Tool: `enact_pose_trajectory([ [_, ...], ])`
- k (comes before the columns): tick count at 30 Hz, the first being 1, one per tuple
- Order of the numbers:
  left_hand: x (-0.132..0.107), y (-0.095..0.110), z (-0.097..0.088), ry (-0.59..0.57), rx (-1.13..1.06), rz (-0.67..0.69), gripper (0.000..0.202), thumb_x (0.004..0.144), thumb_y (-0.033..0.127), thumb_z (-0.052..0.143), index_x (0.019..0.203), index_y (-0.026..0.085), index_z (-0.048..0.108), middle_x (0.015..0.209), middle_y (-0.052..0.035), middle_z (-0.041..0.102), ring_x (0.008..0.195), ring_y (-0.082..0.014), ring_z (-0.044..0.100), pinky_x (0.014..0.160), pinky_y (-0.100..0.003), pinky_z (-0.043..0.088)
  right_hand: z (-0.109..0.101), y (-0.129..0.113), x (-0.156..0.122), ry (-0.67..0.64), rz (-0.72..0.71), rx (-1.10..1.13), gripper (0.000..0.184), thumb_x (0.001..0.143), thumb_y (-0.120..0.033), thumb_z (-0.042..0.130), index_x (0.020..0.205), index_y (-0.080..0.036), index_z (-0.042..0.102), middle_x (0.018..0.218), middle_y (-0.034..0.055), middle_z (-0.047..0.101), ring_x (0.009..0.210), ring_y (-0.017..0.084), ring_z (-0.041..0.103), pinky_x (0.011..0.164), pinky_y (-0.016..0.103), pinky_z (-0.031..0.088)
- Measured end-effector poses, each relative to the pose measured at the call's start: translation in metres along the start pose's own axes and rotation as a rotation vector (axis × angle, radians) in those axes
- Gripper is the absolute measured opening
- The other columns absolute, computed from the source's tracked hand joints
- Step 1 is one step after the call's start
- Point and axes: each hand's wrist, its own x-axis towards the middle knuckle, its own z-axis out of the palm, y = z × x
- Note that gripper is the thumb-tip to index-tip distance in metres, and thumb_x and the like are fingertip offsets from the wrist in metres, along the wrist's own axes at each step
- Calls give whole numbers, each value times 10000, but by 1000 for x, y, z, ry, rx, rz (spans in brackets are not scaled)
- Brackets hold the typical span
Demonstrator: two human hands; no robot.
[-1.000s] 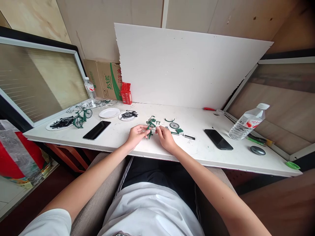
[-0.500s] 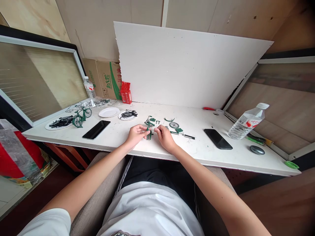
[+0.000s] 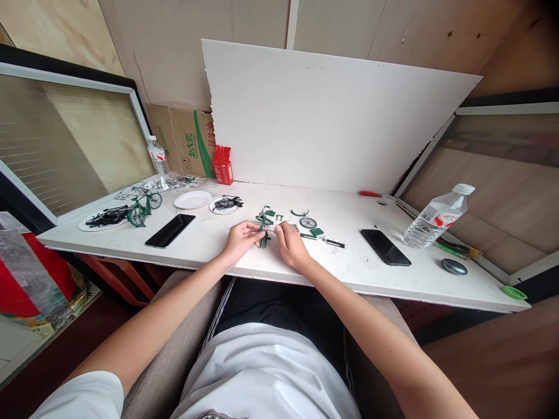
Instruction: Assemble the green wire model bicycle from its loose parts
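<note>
My left hand (image 3: 242,237) is closed on a partly built green model bicycle (image 3: 264,238), keeping it just above the table edge. To its right, my right hand (image 3: 292,244) is pinched at the side of the model, on a thin light-coloured piece too small to name. Beyond the hands lie small green parts (image 3: 270,213). A loose spoked wheel (image 3: 308,223), a curved green strip (image 3: 300,213) and a flat green piece (image 3: 317,231) are to the right. Near them is a slim black-ended piece (image 3: 335,243).
A whole green model bicycle (image 3: 144,208) stands at the left, by a plate of black parts (image 3: 107,217). Phones lie on both sides, one left (image 3: 170,230), one right (image 3: 385,247). A tilted water bottle (image 3: 439,216) and a white board (image 3: 340,116) are further out.
The view has shifted very slightly. Both hands stay on the model bicycle in nearly the same pose, and the loose parts lie where they were.
</note>
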Motion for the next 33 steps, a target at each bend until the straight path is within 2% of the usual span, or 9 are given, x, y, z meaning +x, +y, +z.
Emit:
enact_pose_trajectory([
  [3,0,0,0,5,9,9,463,637,439,972,858,155,680,1017,-136,801,656,-141,644,619,-311,537,1,2,0,-24,12,-47,434,1136,-487,302,854,-248,530,862,87,665,868,264,593,809,401,465],
  [8,0,1,0,-3,3,8,478,613,454,979,827,165,663,950,-116,791,674,-158,655,605,-307,531,2,7,1,-33,12,-52,351,1112,-462,407,886,-239,556,889,83,673,883,260,601,783,380,468],
  [17,1,-1,-2,-12,13,-1,473,606,433,979,812,170,644,920,-99,781,626,-138,628,589,-297,517,2,8,0,1,-47,-4,222,1084,-378,478,920,-243,543,915,71,663,888,252,593,790,383,477],
  [23,2,-3,-1,13,8,13,468,624,434,967,838,167,647,948,-106,783,633,-132,629,596,-292,517,1,0,-2,-21,-36,-18,304,1124,-466,379,989,-252,549,991,83,672,948,260,604,844,389,478],
  [27,3,-4,0,0,7,17,470,619,431,969,833,164,646,1001,-136,793,673,-149,649,596,-294,517,2,0,-2,1,47,-83,409,1137,-509,273,901,-261,497,892,83,650,897,271,587,779,382,447],
  [33,2,-2,-2,-1,26,9,463,635,429,962,834,168,636,967,-116,786,628,-134,627,594,-299,518,4,9,0,-22,19,-40,346,1113,-517,361,908,-259,465,872,60,641,827,243,586,742,366,447],
])
